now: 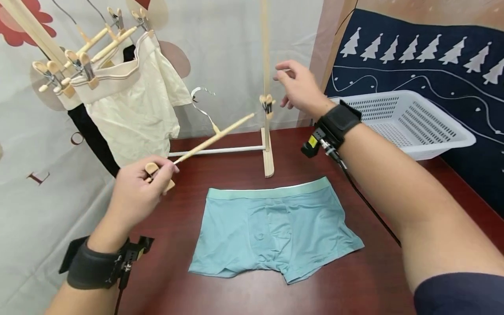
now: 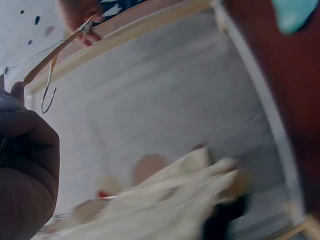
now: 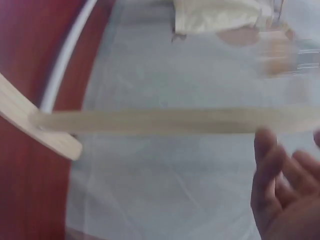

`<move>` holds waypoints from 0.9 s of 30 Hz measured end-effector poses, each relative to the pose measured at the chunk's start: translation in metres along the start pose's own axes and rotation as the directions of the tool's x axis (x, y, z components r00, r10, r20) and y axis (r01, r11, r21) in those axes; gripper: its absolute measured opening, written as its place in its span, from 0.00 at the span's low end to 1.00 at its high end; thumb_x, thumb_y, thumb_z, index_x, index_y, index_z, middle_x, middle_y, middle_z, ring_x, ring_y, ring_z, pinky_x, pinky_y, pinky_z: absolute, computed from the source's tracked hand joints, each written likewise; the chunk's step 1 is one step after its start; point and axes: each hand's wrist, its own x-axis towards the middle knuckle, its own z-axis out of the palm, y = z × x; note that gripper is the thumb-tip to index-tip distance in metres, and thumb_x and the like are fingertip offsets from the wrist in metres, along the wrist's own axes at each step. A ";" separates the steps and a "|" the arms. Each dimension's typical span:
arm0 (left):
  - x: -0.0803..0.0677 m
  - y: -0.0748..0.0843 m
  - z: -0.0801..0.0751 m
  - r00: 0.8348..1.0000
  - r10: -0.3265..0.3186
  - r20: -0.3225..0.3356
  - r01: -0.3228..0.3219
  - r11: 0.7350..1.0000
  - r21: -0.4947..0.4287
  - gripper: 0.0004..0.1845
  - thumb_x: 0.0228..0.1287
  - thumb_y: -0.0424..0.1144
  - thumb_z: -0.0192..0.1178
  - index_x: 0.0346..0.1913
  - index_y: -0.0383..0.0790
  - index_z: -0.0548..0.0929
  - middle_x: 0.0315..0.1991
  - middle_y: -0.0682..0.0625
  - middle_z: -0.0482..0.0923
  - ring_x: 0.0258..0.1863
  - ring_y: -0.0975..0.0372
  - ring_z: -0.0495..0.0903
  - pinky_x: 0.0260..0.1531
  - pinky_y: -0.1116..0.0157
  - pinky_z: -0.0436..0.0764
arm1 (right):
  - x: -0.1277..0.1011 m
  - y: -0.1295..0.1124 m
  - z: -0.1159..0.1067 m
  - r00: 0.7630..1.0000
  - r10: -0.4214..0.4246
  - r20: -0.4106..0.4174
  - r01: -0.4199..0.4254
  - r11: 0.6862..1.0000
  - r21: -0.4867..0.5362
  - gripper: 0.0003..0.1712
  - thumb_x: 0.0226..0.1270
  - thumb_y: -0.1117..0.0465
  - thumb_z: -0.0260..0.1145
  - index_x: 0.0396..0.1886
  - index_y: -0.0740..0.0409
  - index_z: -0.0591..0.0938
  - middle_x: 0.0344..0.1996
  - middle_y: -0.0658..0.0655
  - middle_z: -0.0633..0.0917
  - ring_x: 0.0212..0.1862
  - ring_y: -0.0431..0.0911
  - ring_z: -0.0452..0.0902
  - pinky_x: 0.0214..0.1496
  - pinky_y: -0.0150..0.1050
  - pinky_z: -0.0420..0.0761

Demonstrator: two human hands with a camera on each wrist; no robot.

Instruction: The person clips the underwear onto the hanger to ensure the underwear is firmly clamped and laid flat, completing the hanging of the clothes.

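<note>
My left hand grips a wooden clip hanger by its left end, around the clip there. The hanger slants up to the right, its metal hook pointing up and its right clip overlapping the rack's post in the head view. Just right of that clip, my right hand is raised with loosely bent fingers and nothing between them; the right wrist view shows its fingers beside the post. Below both hands, teal boxer briefs lie flat on the dark red table, waistband away from me.
Cream underwear and a black garment hang from clip hangers on the rack at left. The rack's upright post and white crossbar stand behind the briefs. A white plastic basket sits at the right, by a navy tree-print cloth.
</note>
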 end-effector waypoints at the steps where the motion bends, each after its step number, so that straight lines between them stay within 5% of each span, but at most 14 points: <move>1: -0.004 -0.006 0.005 0.999 -0.035 0.036 0.036 0.999 -0.020 0.09 0.70 0.38 0.60 0.31 0.47 0.85 0.12 0.58 0.72 0.10 0.65 0.68 0.12 0.69 0.67 | -0.007 0.003 -0.001 0.999 0.002 -0.042 -0.002 1.000 0.004 0.22 0.81 0.48 0.47 0.67 0.48 0.72 0.61 0.52 0.80 0.23 0.44 0.80 0.28 0.35 0.78; 5: -0.013 -0.027 0.022 0.977 -0.124 0.176 0.140 0.987 -0.082 0.08 0.72 0.42 0.59 0.33 0.47 0.84 0.14 0.53 0.73 0.12 0.61 0.69 0.14 0.66 0.70 | -0.041 0.021 0.003 0.996 -0.042 -0.083 0.032 0.992 -0.124 0.19 0.80 0.49 0.47 0.51 0.52 0.81 0.43 0.53 0.83 0.20 0.46 0.78 0.30 0.38 0.76; 7: -0.014 -0.037 0.029 0.960 -0.146 0.238 0.181 0.975 -0.129 0.09 0.73 0.43 0.58 0.35 0.45 0.84 0.15 0.51 0.73 0.12 0.59 0.70 0.14 0.65 0.71 | -0.059 0.034 0.009 0.998 -0.053 -0.023 0.046 0.974 -0.224 0.21 0.79 0.47 0.48 0.51 0.53 0.82 0.41 0.55 0.81 0.24 0.48 0.79 0.38 0.40 0.75; 10: -0.010 -0.049 0.037 0.940 -0.156 0.303 0.217 0.960 -0.178 0.10 0.74 0.44 0.58 0.35 0.44 0.83 0.15 0.49 0.72 0.13 0.57 0.70 0.14 0.64 0.72 | -0.079 0.060 0.019 0.994 0.014 0.113 0.014 0.968 -0.249 0.25 0.79 0.42 0.48 0.59 0.53 0.79 0.32 0.57 0.80 0.24 0.54 0.78 0.37 0.43 0.75; 14: -0.001 -0.058 0.043 0.921 -0.141 0.362 0.224 0.954 -0.199 0.11 0.75 0.46 0.57 0.35 0.44 0.83 0.15 0.50 0.72 0.14 0.57 0.71 0.15 0.63 0.73 | -0.089 0.088 0.022 0.956 0.141 0.256 -0.145 0.989 -0.003 0.28 0.79 0.39 0.47 0.61 0.53 0.74 0.23 0.52 0.75 0.17 0.49 0.67 0.21 0.38 0.65; 18: 0.010 -0.065 0.050 0.891 -0.108 0.440 0.223 0.950 -0.219 0.12 0.75 0.46 0.56 0.36 0.43 0.82 0.16 0.50 0.72 0.15 0.60 0.70 0.16 0.64 0.74 | -0.092 0.107 0.017 0.929 0.172 0.326 -0.260 0.933 0.248 0.24 0.79 0.40 0.49 0.52 0.54 0.76 0.22 0.48 0.70 0.16 0.41 0.58 0.18 0.34 0.56; 22: 0.023 -0.073 0.062 0.833 -0.092 0.545 0.254 0.939 -0.231 0.13 0.76 0.45 0.55 0.38 0.39 0.82 0.18 0.51 0.73 0.16 0.61 0.70 0.17 0.64 0.74 | -0.099 0.120 0.011 0.914 0.166 0.372 -0.291 0.904 0.312 0.22 0.79 0.41 0.49 0.47 0.54 0.76 0.21 0.48 0.66 0.17 0.40 0.54 0.19 0.34 0.53; 27: 0.043 -0.088 0.084 0.731 -0.113 0.673 0.322 0.927 -0.194 0.17 0.76 0.45 0.55 0.43 0.31 0.82 0.20 0.51 0.73 0.20 0.62 0.70 0.23 0.62 0.74 | -0.106 0.137 0.009 0.928 0.169 0.333 -0.258 0.935 0.243 0.22 0.79 0.40 0.48 0.42 0.54 0.73 0.22 0.50 0.65 0.19 0.42 0.53 0.21 0.36 0.55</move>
